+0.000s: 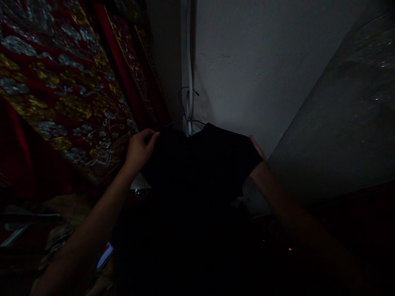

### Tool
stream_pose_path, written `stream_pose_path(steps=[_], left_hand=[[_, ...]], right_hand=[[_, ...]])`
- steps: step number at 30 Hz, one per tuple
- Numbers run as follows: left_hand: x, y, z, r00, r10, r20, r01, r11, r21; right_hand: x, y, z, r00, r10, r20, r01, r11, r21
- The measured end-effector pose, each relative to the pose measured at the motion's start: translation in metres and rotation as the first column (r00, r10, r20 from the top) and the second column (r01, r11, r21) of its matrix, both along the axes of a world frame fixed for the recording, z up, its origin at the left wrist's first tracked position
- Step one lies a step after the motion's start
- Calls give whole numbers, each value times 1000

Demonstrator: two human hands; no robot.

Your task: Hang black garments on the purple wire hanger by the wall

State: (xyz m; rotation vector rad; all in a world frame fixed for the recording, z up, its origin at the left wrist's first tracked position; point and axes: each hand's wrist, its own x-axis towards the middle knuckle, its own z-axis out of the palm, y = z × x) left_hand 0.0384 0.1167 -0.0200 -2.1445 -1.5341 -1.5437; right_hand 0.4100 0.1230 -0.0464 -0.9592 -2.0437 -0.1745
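Observation:
A black short-sleeved garment [197, 164] hangs on a thin purple wire hanger [181, 100], whose hook and upper arms show above the neckline. My left hand [141, 146] pinches the garment at its left shoulder between thumb and fingers. At the right sleeve is my right hand [258, 149], mostly behind the cloth, with only a strip of fingers past the sleeve edge. I cannot make out the fingers' grip there. The lower part of the garment merges into the dark.
A red cloth [70, 102] with gold and silver sequins hangs on the left. Behind the hanger runs a pale vertical strip [189, 53] along the grey wall [253, 74]. A lit screen-like object [105, 255] lies low on the left among dim clutter.

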Motion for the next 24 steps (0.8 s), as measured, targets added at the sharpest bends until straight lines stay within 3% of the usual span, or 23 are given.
stream_pose_path(steps=[2, 3, 5, 7, 10, 13, 14, 15, 16, 18, 19, 21, 24], left_hand=[[1, 1, -1, 999, -1, 36, 1, 1000, -21], [3, 2, 0, 998, -8, 56, 10, 999, -34], [10, 4, 4, 996, -23, 88, 29, 998, -62], [15, 6, 8, 994, -30, 104, 38, 997, -74], [17, 7, 10, 987, -73, 141, 84, 994, -73], [15, 3, 5, 970, -137, 202, 155, 985, -74], [16, 0, 2, 963, -160, 219, 178, 982, -66], [17, -4, 0, 955, -190, 229, 208, 976, -56], [21, -9, -2, 944, -231, 235, 248, 968, -47], [33, -22, -2, 911, -339, 236, 357, 933, -37], [41, -30, 0, 888, -396, 235, 416, 909, -38], [60, -46, 5, 827, -504, 249, 530, 847, -47], [86, -69, 16, 689, -644, 333, 702, 708, -83]], right_hand=[[5, -2, 11, 971, 41, -234, -73, 989, -129], [7, -4, 20, 918, 65, -391, -154, 968, -199], [4, -13, 40, 753, 107, -649, -364, 890, -275], [-6, -25, 60, 623, 153, -767, -524, 810, -264], [-28, -44, 72, 589, 241, -772, -676, 670, -307], [-48, -54, 55, 685, 450, -573, -728, 450, -517], [-54, -54, 44, 724, 511, -463, -681, 427, -595], [-59, -53, 31, 768, 541, -342, -610, 457, -647], [-64, -51, 16, 817, 531, -223, -527, 535, -660], [-74, -44, -15, 905, 422, -52, -377, 738, -559], [-80, -41, -29, 926, 377, -1, -329, 809, -487], [-94, -37, -54, 951, 303, 62, -264, 901, -344], [-115, -35, -75, 975, 218, 38, -214, 973, -87]])
